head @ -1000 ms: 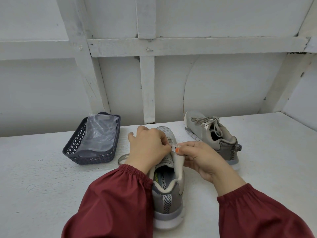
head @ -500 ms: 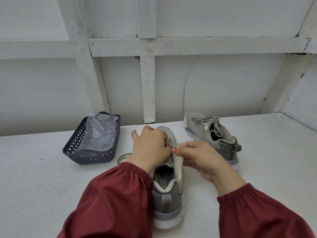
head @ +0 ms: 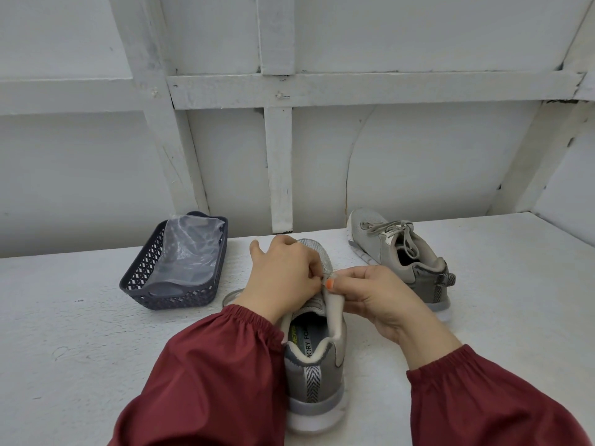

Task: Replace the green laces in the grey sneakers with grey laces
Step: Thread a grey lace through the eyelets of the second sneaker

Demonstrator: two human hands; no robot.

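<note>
I have the near sneaker in the middle of the table, heel toward me, with both hands meeting over its eyelets. My left hand is curled down over the lacing and my right hand pinches narrowly, thumb and forefinger, on what looks like the lace tip; the exact eyelet is hidden under the fingers. A slack loop of that lace trails out on the table beside my left wrist. I judge the lace soft, light and floppy, so the stiff tip is the place to hold it, while the padded upper gives under pressure and needs steadying by its side. The far sneaker sits laced and tied, well apart, to the right
</note>
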